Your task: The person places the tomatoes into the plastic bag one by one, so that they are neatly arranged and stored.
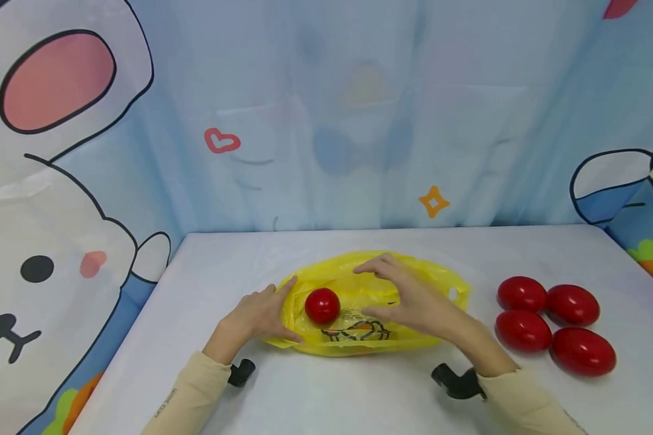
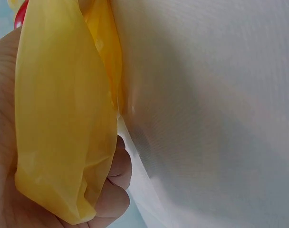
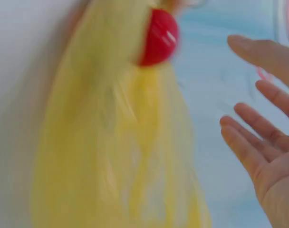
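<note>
At the left, a patterned backdrop (image 1: 43,199) with a cartoon animal runs past the slanting side edge of a white-covered table (image 1: 179,284), and a broad stretch of smooth cloth lies between that edge and the left hand (image 1: 256,315). The left hand is against the left end of a yellow plastic bag (image 1: 370,275), its thumb and forefinger well apart; the left wrist view shows film across the palm with bent fingers behind it, though whether they pinch it I cannot tell. The bag lies near the middle of the table, with cloth showing behind it toward the back edge and in front toward the person. Its film is thin, shiny and creased, with a dark printed drawing low on the near face. A glossy red ball (image 1: 322,306) sits at the bag's left part, just beside the left hand. Farther right, the right hand (image 1: 405,296) is over the bag, thumb and fingers curved and wide apart, holding nothing. A small handle hole shows near the bag's right end. Past a strip of cloth, four smooth, shiny red egg-shaped pieces (image 1: 583,351) lie in a close cluster, two behind and two in front, beyond the right forearm, with more cloth reaching toward the right table edge.
</note>
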Action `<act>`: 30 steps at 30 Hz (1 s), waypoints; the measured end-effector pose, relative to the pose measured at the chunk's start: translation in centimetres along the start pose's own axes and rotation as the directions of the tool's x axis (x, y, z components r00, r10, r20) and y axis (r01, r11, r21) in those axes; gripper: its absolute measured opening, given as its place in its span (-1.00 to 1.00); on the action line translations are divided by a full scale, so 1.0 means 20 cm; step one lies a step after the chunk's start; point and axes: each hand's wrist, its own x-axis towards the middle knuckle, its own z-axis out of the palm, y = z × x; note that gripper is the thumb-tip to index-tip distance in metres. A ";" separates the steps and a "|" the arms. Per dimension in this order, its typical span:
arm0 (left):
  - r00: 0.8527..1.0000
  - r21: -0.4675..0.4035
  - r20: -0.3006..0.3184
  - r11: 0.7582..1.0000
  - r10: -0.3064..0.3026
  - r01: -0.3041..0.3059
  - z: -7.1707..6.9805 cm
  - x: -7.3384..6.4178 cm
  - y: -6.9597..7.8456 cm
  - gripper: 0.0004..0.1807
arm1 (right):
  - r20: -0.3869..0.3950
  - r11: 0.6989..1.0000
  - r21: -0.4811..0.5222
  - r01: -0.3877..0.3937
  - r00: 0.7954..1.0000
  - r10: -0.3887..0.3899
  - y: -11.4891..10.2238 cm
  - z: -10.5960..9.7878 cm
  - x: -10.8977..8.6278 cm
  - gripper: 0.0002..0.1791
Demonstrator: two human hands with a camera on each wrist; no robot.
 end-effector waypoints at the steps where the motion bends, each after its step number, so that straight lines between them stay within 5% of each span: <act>1: 1.000 0.000 -0.002 1.000 0.002 -0.002 0.00 0.00 0.00 0.33 | -0.040 1.000 -0.011 0.014 0.999 -0.014 0.01 -0.06 -0.04 -0.35; 6: 1.000 0.009 -0.006 1.000 0.002 -0.002 -0.01 -0.01 0.01 0.31 | -0.201 0.995 -0.103 -0.009 0.980 -0.011 0.09 -0.32 -0.24 -0.26; 14: 1.000 0.028 -0.005 1.000 -0.002 0.002 0.00 -0.02 0.01 0.31 | -0.316 0.944 -0.086 -0.318 0.908 0.277 0.34 -0.57 -0.61 -0.12; 17: 1.000 0.031 -0.007 1.000 -0.005 0.005 0.00 -0.02 0.01 0.31 | -0.328 0.936 -0.042 -0.348 0.890 0.316 0.40 -0.59 -0.71 -0.11; 22: 1.000 0.027 -0.012 1.000 -0.010 0.010 0.00 -0.03 0.01 0.31 | -0.332 0.941 -0.016 -0.337 0.890 0.312 0.47 -0.56 -0.82 -0.12; 30: 1.000 0.018 -0.015 1.000 -0.002 0.003 0.01 -0.03 0.03 0.30 | -0.298 0.928 -0.048 -0.370 0.892 0.340 0.50 -0.47 -0.87 -0.14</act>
